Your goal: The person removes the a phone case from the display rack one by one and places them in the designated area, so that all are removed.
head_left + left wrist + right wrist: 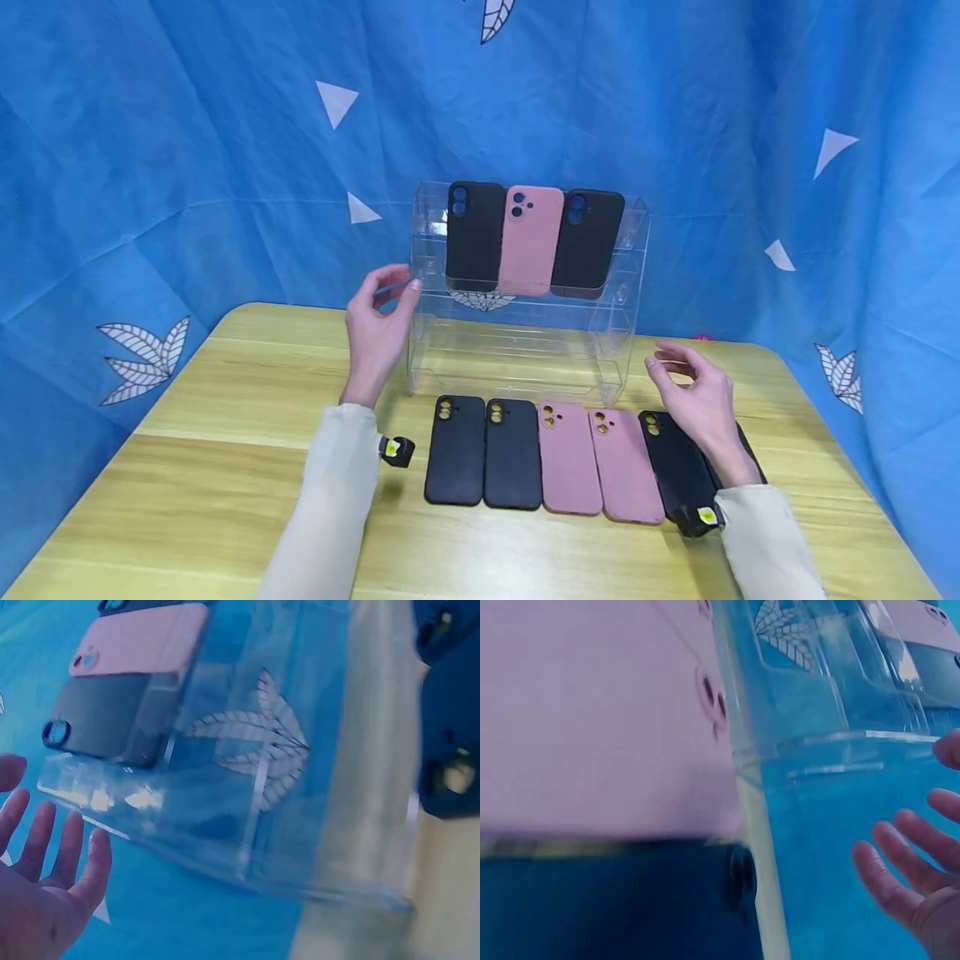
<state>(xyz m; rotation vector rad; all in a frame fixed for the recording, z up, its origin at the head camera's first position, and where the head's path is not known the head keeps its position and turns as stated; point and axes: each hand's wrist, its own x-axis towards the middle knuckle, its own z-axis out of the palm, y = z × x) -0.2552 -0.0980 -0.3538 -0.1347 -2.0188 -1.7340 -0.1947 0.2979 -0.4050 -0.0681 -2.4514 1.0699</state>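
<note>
A clear acrylic display rack (pixel 525 337) with stepped shelves stands on the table. In its top tier lean a black phone case (pixel 476 237), a pink phone case (pixel 531 242) and another black phone case (pixel 588 242). My left hand (pixel 378 329) is at the rack's left side, fingers loosely bent with nothing in them; the left wrist view shows its fingertips (pixel 97 844) right by the rack's edge. To the right of the rack, my right hand (pixel 697 400) hovers over the black cases at the row's right end, its fingers relaxed and holding nothing.
In front of the rack, a row of phone cases lies on the wooden table (pixel 217 467): black cases (pixel 455 450) at the left, pink cases (pixel 570 458) in the middle, black ones (pixel 671 458) partly under my right arm. A blue curtain (pixel 225 167) hangs behind.
</note>
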